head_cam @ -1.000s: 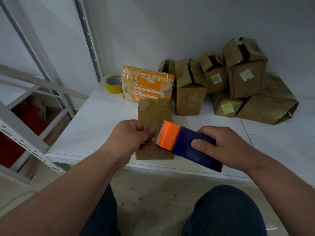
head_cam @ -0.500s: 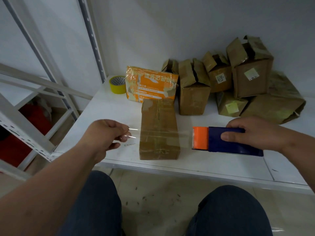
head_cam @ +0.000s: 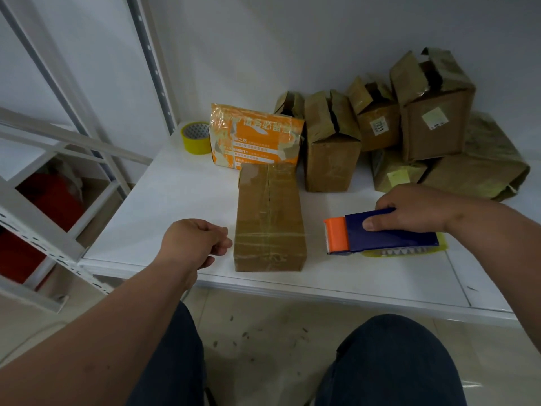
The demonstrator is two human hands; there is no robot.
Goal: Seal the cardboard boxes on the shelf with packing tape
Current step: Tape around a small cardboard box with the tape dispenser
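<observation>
A person's right hand [head_cam: 415,208] grips a blue tape dispenser [head_cam: 383,231] with an orange head, just right of a cardboard box [head_cam: 269,218] lying near the front edge of a white shelf [head_cam: 164,200]. The left hand [head_cam: 193,244], fingers curled, pinches the end of a clear tape strip [head_cam: 270,234] at the box's left side; the strip crosses the box top toward the dispenser. Behind the box leans an orange packet [head_cam: 257,136], with a yellow tape roll [head_cam: 196,137] to its left. Right of the packet, unsealed cardboard boxes [head_cam: 380,127] are heaped against the wall.
</observation>
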